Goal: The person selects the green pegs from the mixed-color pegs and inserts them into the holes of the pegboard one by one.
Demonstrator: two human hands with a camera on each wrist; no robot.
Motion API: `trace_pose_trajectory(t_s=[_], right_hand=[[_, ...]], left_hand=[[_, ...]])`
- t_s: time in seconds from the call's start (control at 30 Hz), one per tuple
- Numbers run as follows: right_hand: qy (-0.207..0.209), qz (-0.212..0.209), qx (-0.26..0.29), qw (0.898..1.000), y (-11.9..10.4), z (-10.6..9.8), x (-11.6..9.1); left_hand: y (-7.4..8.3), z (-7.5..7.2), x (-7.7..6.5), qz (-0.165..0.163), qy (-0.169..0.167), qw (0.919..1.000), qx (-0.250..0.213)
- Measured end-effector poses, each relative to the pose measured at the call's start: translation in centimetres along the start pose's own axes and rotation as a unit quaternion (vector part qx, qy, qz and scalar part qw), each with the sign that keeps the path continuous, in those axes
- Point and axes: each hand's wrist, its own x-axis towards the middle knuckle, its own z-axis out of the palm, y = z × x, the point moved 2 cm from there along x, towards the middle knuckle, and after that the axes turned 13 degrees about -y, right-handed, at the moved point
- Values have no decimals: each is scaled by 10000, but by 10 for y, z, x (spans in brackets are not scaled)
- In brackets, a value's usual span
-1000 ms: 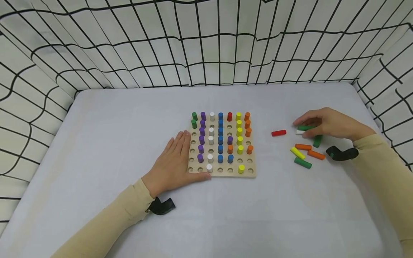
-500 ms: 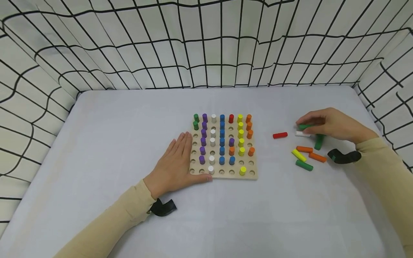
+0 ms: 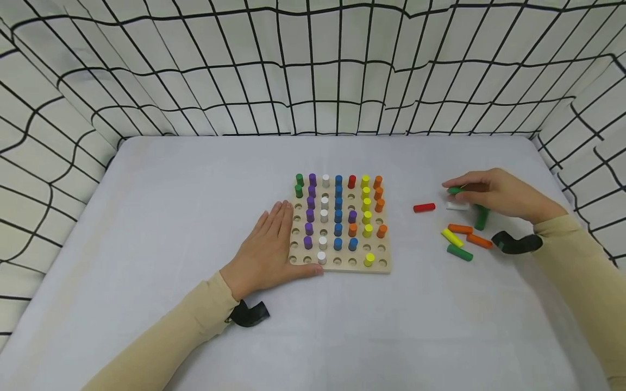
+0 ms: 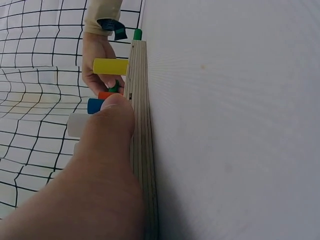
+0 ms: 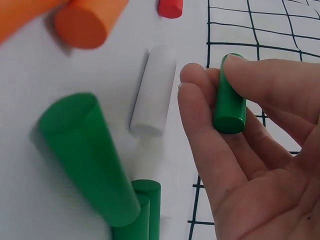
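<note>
A wooden pegboard (image 3: 330, 266) stands mid-table with rows of colored pegs, such as a blue peg (image 3: 338, 229) and a yellow peg (image 3: 369, 259). Along its left edge lie the straight fingers of my left hand (image 3: 264, 250), while the thumb reaches along the front edge. In the left wrist view that thumb presses against the board's side (image 4: 142, 135). Off to the right, my right hand (image 3: 496, 193) pinches a green peg (image 5: 231, 100) between thumb and fingers, raised off the cloth. Under it lie a white peg (image 5: 155, 90) and another green peg (image 5: 90, 160).
Several loose pegs lie right of the board: a red peg (image 3: 424, 207), a yellow peg (image 3: 452, 237), orange pegs (image 3: 460, 229) and a green peg (image 3: 459, 252). Black-lined netting (image 3: 313, 81) surrounds the white-covered table (image 3: 205, 168) at the back and sides.
My right hand has drawn slightly away from the loose pegs with the green peg pinched in it. The head view has shifted a little. My left hand stays against the board.
</note>
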Motion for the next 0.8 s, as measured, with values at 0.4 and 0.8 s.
trace_pose_trajectory(t_s=[0.4,0.8], right_hand=[[-132,-182,268,9994,-11,5,2],[-167,-22,577,9982,-26,5,3]], left_hand=[[-2,0,-1,23,-37,9998,-171],[-4,1,-2,66,-1,9999,-138]])
